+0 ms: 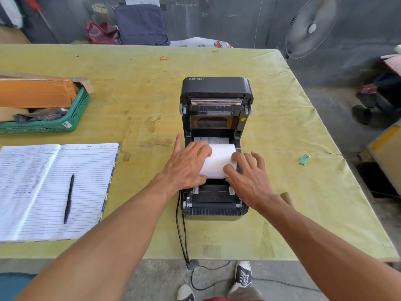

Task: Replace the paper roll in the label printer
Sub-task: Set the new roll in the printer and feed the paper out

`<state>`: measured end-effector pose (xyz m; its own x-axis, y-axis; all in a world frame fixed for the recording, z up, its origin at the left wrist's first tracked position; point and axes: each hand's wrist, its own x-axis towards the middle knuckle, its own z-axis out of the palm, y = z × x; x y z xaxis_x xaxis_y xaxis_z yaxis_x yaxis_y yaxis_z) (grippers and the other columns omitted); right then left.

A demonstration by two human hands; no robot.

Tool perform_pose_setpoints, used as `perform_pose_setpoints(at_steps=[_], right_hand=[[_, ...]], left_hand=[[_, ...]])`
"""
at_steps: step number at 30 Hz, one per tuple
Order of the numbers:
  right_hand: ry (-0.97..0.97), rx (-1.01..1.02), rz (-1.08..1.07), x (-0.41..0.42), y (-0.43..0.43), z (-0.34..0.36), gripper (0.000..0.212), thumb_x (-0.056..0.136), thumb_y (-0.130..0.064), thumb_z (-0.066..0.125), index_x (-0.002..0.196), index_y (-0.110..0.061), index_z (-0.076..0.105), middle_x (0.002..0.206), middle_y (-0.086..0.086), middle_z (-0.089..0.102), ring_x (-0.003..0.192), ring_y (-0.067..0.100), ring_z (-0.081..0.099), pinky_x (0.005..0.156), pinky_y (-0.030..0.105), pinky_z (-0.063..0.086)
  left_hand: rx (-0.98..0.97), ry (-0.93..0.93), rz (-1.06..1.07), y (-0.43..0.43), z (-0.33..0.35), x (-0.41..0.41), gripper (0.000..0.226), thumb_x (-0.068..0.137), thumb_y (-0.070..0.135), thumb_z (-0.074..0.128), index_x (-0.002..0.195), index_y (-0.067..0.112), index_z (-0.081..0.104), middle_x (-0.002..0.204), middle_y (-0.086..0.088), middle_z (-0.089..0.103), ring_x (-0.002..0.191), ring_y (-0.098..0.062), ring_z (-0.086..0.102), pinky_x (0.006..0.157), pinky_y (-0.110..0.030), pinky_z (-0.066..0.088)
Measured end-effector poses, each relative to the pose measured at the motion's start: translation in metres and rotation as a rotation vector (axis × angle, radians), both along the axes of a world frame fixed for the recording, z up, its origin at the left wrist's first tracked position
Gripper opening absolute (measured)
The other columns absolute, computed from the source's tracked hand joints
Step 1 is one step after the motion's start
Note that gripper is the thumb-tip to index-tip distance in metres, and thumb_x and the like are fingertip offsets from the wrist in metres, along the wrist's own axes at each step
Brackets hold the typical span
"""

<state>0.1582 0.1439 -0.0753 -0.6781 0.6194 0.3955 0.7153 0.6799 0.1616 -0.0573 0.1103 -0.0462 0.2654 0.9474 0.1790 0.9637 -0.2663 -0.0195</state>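
A black label printer [213,205] stands in the middle of the yellow-green table [271,127], its lid [217,88] swung up and back. A white paper roll [219,160] lies in the open roll bay. My left hand [186,165] grips the roll's left end, with the index finger stretched out past the printer's left side. My right hand [249,174] holds the roll's right end with curled fingers. The feed slot and roller at the printer's front are uncovered.
An open lined notebook [54,192] with a black pen [69,198] lies at the left. A green basket [50,118] holding cardboard sits far left. A cardboard core [287,197] shows behind my right wrist. Black cables [182,240] drop off the near edge. A small green scrap [304,159] lies at the right.
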Motion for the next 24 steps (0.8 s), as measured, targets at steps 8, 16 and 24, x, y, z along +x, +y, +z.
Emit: perform_pose_setpoints(at_steps=[8,16,24], right_hand=[[0.039,0.043,-0.068,0.0,-0.006,-0.005,0.035,0.066,-0.015,0.089,0.09,-0.016,0.063,0.093,0.005,0.057,0.084,0.027,0.053,0.08,0.046,0.037],[0.029,-0.105,-0.22,-0.007,-0.02,-0.008,0.032,0.062,-0.014,0.09,0.078,-0.017,0.063,0.079,0.0,0.059,0.066,0.023,0.056,0.073,0.04,0.036],[-0.115,-0.285,-0.287,-0.015,-0.02,0.001,0.036,0.051,-0.012,0.093,0.064,-0.02,0.061,0.066,-0.005,0.054,0.055,0.019,0.054,0.069,0.035,0.027]], left_hand=[[-0.019,-0.072,0.024,-0.005,0.002,0.001,0.061,0.073,0.04,0.074,0.122,0.017,0.046,0.147,-0.006,0.046,0.137,-0.02,0.042,0.118,-0.062,-0.001],[0.15,-0.07,0.097,-0.02,-0.01,0.003,0.052,0.066,0.035,0.081,0.107,0.015,0.057,0.12,-0.008,0.059,0.112,-0.027,0.053,0.1,-0.051,0.038],[0.311,-0.089,0.069,-0.032,-0.027,0.013,0.014,0.078,0.019,0.073,0.085,0.016,0.061,0.082,-0.002,0.057,0.075,-0.021,0.05,0.065,-0.034,0.034]])
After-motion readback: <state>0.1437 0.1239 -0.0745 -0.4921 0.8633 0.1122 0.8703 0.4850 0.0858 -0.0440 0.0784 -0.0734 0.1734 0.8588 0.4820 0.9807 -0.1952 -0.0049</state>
